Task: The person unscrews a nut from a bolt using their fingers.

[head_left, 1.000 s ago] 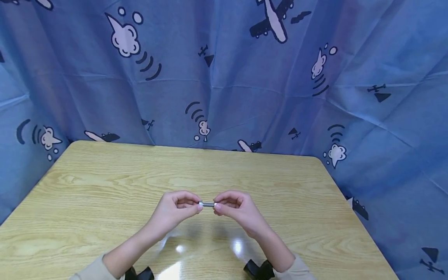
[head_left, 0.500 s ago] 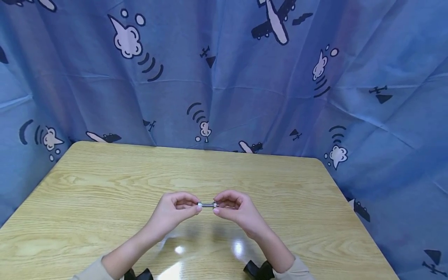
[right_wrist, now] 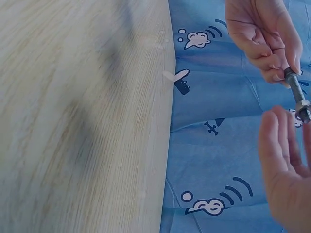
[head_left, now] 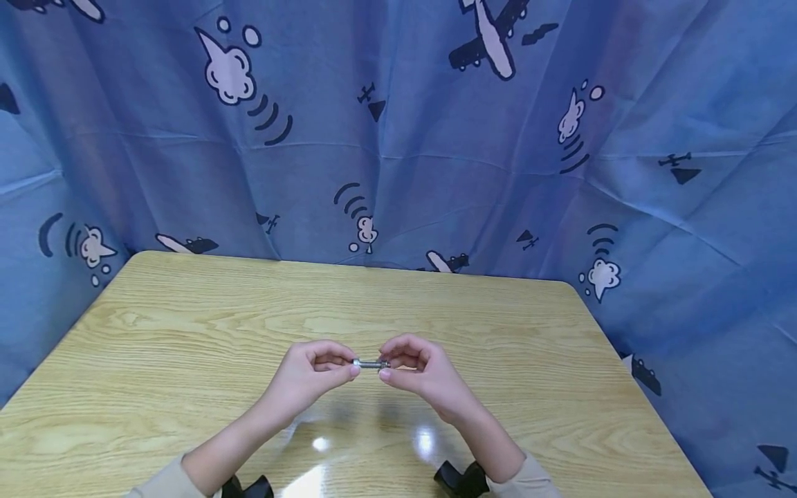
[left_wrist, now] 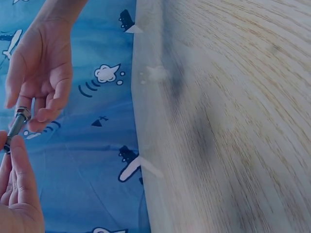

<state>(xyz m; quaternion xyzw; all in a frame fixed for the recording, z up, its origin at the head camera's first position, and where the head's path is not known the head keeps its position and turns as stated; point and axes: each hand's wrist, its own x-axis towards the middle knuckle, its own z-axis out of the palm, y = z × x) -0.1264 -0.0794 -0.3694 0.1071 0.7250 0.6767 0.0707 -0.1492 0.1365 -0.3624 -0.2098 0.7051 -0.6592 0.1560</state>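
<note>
A silver bolt (head_left: 370,364) lies level between the two hands above the table. My left hand (head_left: 320,368) pinches its head end between thumb and fingers. A hex nut (right_wrist: 303,105) sits on the threads near the far end, with a little thread showing past it. My right hand (head_left: 418,372) is at that end, its thumb and fingers spread around the nut. In the right wrist view its fingers (right_wrist: 277,128) are fairly straight and the nut shows uncovered. The left wrist view also shows the nut (left_wrist: 23,113) in the open, right by the right fingertips.
The wood-grain table (head_left: 249,304) spreads under both hands, with light reflections near the front. A blue curtain (head_left: 311,173) printed with planes and clouds hangs behind and at the sides. Black wrist devices (head_left: 461,478) are on both forearms.
The right fingers have loosened and parted from around the nut, which was mostly covered a second ago and shows now. The left hand keeps its pinch on the bolt in the same place.
</note>
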